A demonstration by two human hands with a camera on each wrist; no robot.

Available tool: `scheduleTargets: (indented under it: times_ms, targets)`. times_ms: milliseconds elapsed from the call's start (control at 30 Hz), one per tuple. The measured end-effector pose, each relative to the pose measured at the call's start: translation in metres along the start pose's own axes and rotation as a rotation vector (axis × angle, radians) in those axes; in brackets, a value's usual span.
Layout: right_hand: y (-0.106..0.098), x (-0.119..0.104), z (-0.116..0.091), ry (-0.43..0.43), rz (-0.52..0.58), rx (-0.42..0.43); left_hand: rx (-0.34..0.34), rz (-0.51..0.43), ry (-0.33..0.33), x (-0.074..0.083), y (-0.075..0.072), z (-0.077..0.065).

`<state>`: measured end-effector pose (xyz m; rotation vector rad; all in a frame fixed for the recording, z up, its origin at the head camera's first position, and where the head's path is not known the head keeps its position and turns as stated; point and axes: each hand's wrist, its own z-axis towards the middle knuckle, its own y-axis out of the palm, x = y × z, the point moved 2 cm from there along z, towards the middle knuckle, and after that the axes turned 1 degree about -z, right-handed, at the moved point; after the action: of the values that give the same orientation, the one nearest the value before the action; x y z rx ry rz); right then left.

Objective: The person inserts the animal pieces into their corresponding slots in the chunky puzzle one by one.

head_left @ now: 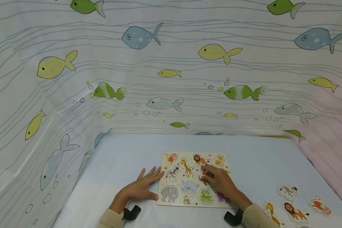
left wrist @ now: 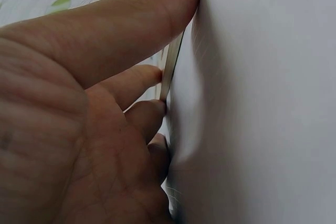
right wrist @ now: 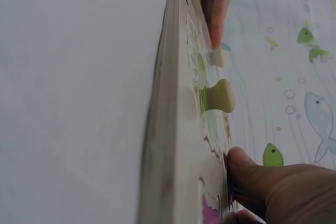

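Observation:
A wooden animal puzzle board lies flat on the table. My left hand rests at its left edge, fingers spread and thumb near the lower left corner; fingertips meet the board's side in the left wrist view. Over the board's right half, my right hand has its fingers curled and pinches a brown animal puzzle piece, mostly covered by the fingers. Below it sit a frog piece with a knob and a partly hidden purple piece. A blue rhino piece with a knob lies left of the frog.
Loose pieces lie on the table at the right: a zebra, a giraffe, a lion and a red-orange monkey. A fish-patterned curtain surrounds the table's back and sides.

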<state>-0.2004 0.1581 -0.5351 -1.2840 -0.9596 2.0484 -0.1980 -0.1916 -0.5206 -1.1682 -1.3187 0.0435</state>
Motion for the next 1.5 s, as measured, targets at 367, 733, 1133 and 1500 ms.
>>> scheduleTargets:
  times_ms: [367,733,1133,1500]
  targets:
    - [-0.006,-0.002,-0.001,0.069,0.075,-0.041,0.001,-0.002,0.011,-0.002,0.002,0.004]
    - [-0.056,-0.007,-0.017,0.183,0.148,0.025,0.003,0.003,0.006,-0.002,0.003,0.003]
    - [-0.146,0.044,-0.085,0.531,-0.003,0.062,-0.013,0.008,0.002,-0.004,0.003,-0.002]
    - [-0.189,0.116,-0.136,1.017,0.066,0.015,-0.006,0.008,0.013,-0.002,0.0,-0.003]
